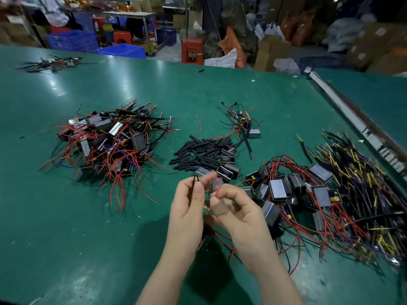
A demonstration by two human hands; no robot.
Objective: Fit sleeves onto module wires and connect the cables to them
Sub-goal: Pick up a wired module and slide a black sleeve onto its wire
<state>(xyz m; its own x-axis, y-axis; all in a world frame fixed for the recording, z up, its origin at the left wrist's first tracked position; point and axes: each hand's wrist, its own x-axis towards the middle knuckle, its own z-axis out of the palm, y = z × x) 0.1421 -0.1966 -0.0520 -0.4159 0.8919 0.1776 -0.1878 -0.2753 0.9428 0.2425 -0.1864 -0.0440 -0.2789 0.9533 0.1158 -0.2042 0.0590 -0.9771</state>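
the left hand (189, 208) pinched a thin black sleeve (195, 180) upright between thumb and fingertips, and the right hand (237, 214) curled its thumb and forefinger round a red wire (218, 190) just at its 3 o'clock. the sleeve looked light, soft and easy to crush, so it was best held near its mouth; the wire seemed limp and wanted gripping close to its tip. motion blur hid the wire's end and whether it had entered the sleeve. the module (206, 237) hung below the palms at 6 o'clock, mostly covered. more sleeves in a loose heap (198, 150) lay at 12 o'clock on the green table (88, 238), unfinished modules (286, 194) at 3 o'clock, cables (361, 183) beyond.
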